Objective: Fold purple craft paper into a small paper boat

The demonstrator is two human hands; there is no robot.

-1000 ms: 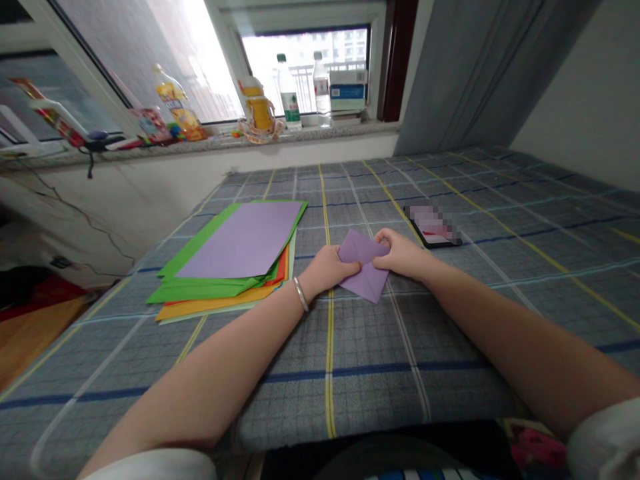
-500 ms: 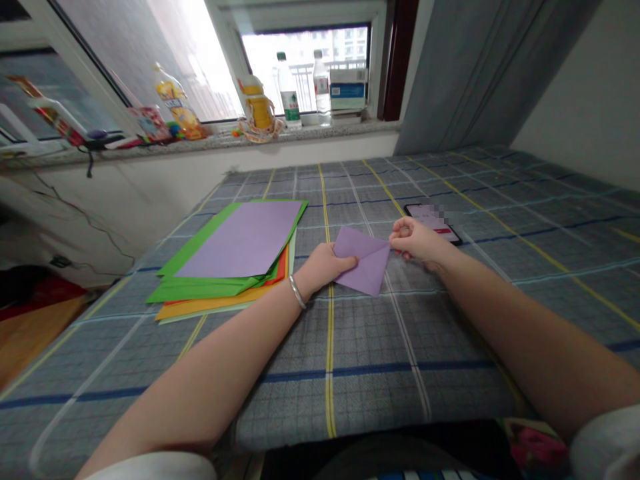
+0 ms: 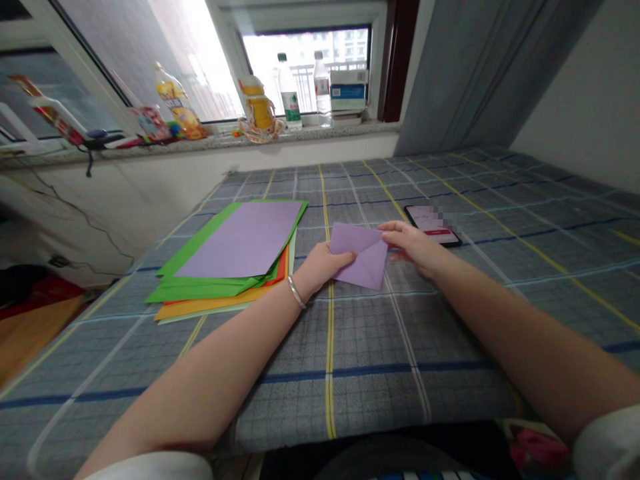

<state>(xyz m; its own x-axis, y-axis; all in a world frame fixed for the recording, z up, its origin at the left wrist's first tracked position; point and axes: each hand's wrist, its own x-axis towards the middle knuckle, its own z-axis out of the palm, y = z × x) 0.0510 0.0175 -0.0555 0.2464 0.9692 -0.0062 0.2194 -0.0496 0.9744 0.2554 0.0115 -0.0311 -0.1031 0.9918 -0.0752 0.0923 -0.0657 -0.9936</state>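
Note:
A small folded sheet of purple paper (image 3: 364, 268) with diagonal creases is held just over the checked cloth. My left hand (image 3: 323, 263) grips its left side, thumb lying flat on top and the other fingers hidden underneath. At the paper's upper right corner is my right hand (image 3: 407, 245), fingertips closed on the edge; its lower fingers are blurred. A silvery bangle (image 3: 297, 292) circles my left wrist.
Left of my hands lies a stack of coloured paper, a purple sheet (image 3: 245, 237) on top of green and orange ones. A phone (image 3: 434, 227) rests beyond my right hand. Bottles (image 3: 289, 93) and a yellow cup (image 3: 259, 110) line the windowsill.
My right hand has shifted slightly left, its fingers straighter over the paper's corner. The folded paper has risen a little and turned slightly in my left hand.

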